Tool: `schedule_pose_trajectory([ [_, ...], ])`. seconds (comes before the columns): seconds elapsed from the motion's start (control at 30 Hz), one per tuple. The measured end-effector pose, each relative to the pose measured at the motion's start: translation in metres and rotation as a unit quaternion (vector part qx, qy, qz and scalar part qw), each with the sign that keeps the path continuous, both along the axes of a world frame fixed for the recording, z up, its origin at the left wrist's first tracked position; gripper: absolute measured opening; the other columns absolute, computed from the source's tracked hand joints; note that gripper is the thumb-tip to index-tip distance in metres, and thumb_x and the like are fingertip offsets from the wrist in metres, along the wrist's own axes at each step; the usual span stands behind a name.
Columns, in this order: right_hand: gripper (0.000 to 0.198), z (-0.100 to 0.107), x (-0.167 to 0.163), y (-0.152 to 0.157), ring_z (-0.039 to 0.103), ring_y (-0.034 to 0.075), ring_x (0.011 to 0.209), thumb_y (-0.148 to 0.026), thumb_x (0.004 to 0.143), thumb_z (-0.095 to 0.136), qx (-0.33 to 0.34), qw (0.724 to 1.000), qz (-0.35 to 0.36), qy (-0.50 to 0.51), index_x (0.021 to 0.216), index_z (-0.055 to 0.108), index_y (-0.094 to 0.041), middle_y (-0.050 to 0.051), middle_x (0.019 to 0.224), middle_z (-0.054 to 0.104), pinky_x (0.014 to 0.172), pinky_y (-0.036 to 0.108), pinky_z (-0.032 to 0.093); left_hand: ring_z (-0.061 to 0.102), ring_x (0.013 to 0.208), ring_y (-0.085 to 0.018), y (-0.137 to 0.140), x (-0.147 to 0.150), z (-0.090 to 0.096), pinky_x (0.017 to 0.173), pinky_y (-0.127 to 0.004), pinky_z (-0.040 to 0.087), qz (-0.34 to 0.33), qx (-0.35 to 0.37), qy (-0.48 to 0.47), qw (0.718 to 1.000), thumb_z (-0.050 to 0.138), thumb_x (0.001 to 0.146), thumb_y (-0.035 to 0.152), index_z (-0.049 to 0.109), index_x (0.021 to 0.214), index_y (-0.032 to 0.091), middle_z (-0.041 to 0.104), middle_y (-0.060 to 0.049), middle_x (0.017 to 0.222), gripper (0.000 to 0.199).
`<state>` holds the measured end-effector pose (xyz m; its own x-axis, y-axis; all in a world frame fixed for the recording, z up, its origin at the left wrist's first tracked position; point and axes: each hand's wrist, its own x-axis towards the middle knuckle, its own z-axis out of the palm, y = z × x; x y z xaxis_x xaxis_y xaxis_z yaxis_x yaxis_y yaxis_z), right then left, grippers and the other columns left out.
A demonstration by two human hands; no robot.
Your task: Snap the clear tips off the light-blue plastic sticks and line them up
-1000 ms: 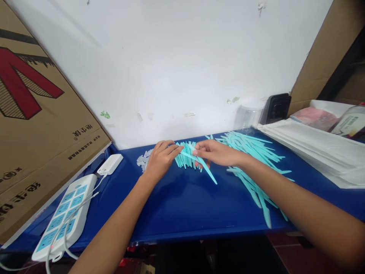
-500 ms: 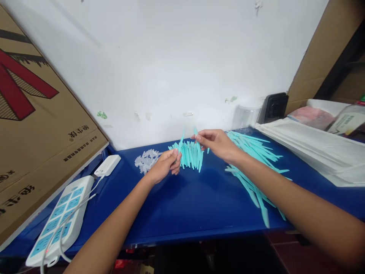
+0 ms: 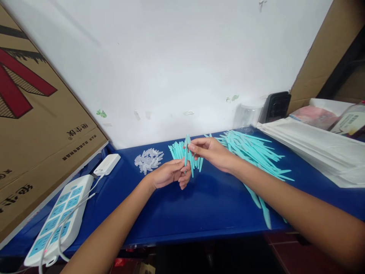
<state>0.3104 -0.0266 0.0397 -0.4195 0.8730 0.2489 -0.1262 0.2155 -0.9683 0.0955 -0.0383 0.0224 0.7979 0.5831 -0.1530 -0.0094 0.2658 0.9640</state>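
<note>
In front of me, my left hand [image 3: 172, 173] pinches a slim turquoise eyebrow razor [image 3: 186, 152] between thumb and fingers, upright. My right hand [image 3: 209, 151] grips a second turquoise razor [image 3: 191, 163] close beside it; the two overlap, and I cannot tell whether they touch. Behind both hands lies a neat row of turquoise razors [image 3: 177, 150], partly covered by my fingers. Left of that row is a small heap of clear plastic pieces [image 3: 148, 160]. A larger loose pile of razors [image 3: 248, 148] spreads to the right, partly under my right forearm.
All this rests on a blue table [image 3: 176, 217] against a white wall. A white power strip [image 3: 61, 217] with cables and a white adapter [image 3: 107, 164] lie at left, by a cardboard box [image 3: 42, 125]. White sheets [image 3: 313, 152], a clear tub [image 3: 249, 116] and a bottle [image 3: 350, 120] stand right.
My hands have come together: the left moved right and slightly down, the right slightly down and toward it. The two razors, apart before, are now side by side.
</note>
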Motion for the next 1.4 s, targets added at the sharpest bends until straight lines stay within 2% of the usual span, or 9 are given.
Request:
schedule_pose_trajectory([
  [0.2, 0.043, 0.007, -0.003, -0.007, 0.052, 0.013, 0.071, -0.060, 0.084, 0.074, 0.076, 0.996, -0.009, -0.049, 0.079, 0.068, -0.017, 0.000, 0.077, 0.060, 0.068, 0.029, 0.045, 0.069, 0.073, -0.022, -0.005, 0.003, 0.002, 0.075, -0.039, 0.056, -0.028, 0.039, 0.037, 0.998, 0.049, 0.099, 0.065, 0.063, 0.097, 0.016, 0.073, -0.015, 0.092, 0.051],
  [0.33, 0.043, 0.006, -0.003, -0.007, 0.051, 0.013, 0.071, -0.059, 0.087, 0.071, 0.092, 0.994, 0.001, -0.050, 0.078, 0.066, -0.017, -0.001, 0.076, 0.059, 0.070, 0.029, 0.043, 0.070, 0.068, -0.021, -0.004, 0.004, 0.001, 0.066, -0.036, 0.057, -0.036, 0.066, 0.068, 0.995, 0.042, 0.100, 0.068, 0.068, 0.100, 0.013, 0.075, -0.020, 0.099, 0.061],
  [0.47, 0.046, 0.004, 0.002, -0.003, 0.050, 0.013, 0.069, -0.062, 0.084, 0.072, 0.088, 0.993, 0.007, -0.075, 0.082, 0.068, -0.017, 0.000, 0.074, 0.060, 0.067, 0.028, 0.041, 0.058, 0.048, -0.014, 0.009, -0.002, -0.005, 0.044, -0.026, 0.048, 0.096, 0.159, 0.106, 0.977, 0.054, 0.097, 0.062, 0.066, 0.088, 0.013, 0.070, -0.010, 0.074, 0.052],
  [0.57, 0.045, 0.004, 0.008, -0.001, 0.047, 0.012, 0.063, -0.062, 0.084, 0.072, 0.077, 0.987, 0.039, -0.133, 0.082, 0.069, -0.017, -0.001, 0.069, 0.059, 0.059, 0.027, 0.036, 0.054, 0.047, -0.012, 0.016, -0.008, -0.004, 0.044, -0.024, 0.046, 0.207, 0.243, 0.091, 0.943, 0.053, 0.099, 0.062, 0.063, 0.091, 0.015, 0.062, -0.002, 0.067, 0.048],
  [0.67, 0.044, 0.006, 0.010, -0.003, 0.042, 0.011, 0.056, -0.062, 0.084, 0.073, 0.074, 0.976, 0.082, -0.188, 0.080, 0.070, -0.018, -0.003, 0.063, 0.056, 0.054, 0.026, 0.031, 0.053, 0.048, -0.012, 0.016, -0.011, -0.001, 0.046, -0.024, 0.045, 0.248, 0.315, 0.089, 0.912, 0.044, 0.102, 0.064, 0.061, 0.093, 0.017, 0.057, 0.001, 0.064, 0.051],
  [0.83, 0.047, 0.009, 0.007, -0.007, 0.036, 0.009, 0.051, -0.064, 0.081, 0.073, 0.057, 0.966, 0.107, -0.227, 0.078, 0.071, -0.018, -0.006, 0.056, 0.049, 0.051, 0.026, 0.027, 0.044, 0.046, -0.011, 0.008, -0.011, 0.000, 0.051, -0.026, 0.039, 0.229, 0.393, 0.150, 0.878, 0.043, 0.103, 0.063, 0.049, 0.067, 0.019, 0.043, 0.004, 0.051, 0.057],
  [0.97, 0.045, 0.006, 0.007, -0.006, 0.037, 0.009, 0.049, -0.063, 0.081, 0.074, 0.051, 0.963, 0.123, -0.235, 0.078, 0.069, -0.018, -0.007, 0.054, 0.047, 0.049, 0.026, 0.024, 0.044, 0.049, -0.011, 0.006, -0.010, 0.001, 0.054, -0.027, 0.036, 0.205, 0.421, 0.172, 0.867, 0.044, 0.103, 0.061, 0.046, 0.066, 0.019, 0.044, 0.004, 0.053, 0.056],
  [1.17, 0.047, 0.001, 0.006, -0.006, 0.060, 0.015, 0.063, -0.064, 0.082, 0.074, 0.009, 0.963, 0.186, -0.195, 0.084, 0.071, -0.017, 0.004, 0.080, 0.074, 0.058, 0.028, 0.047, 0.042, 0.049, -0.011, 0.003, -0.005, 0.003, 0.052, -0.027, 0.031, 0.185, 0.416, 0.192, 0.869, 0.045, 0.104, 0.058, 0.047, 0.068, 0.019, 0.043, 0.005, 0.053, 0.053],
  [1.4, 0.052, 0.003, 0.010, -0.004, 0.060, 0.014, 0.060, -0.068, 0.084, 0.071, 0.016, 0.961, 0.165, -0.220, 0.082, 0.075, -0.016, 0.009, 0.086, 0.080, 0.056, 0.026, 0.044, 0.040, 0.050, -0.011, 0.008, -0.009, 0.005, 0.053, -0.027, 0.030, 0.235, 0.448, 0.200, 0.839, 0.047, 0.103, 0.058, 0.046, 0.065, 0.019, 0.043, 0.004, 0.052, 0.054],
])
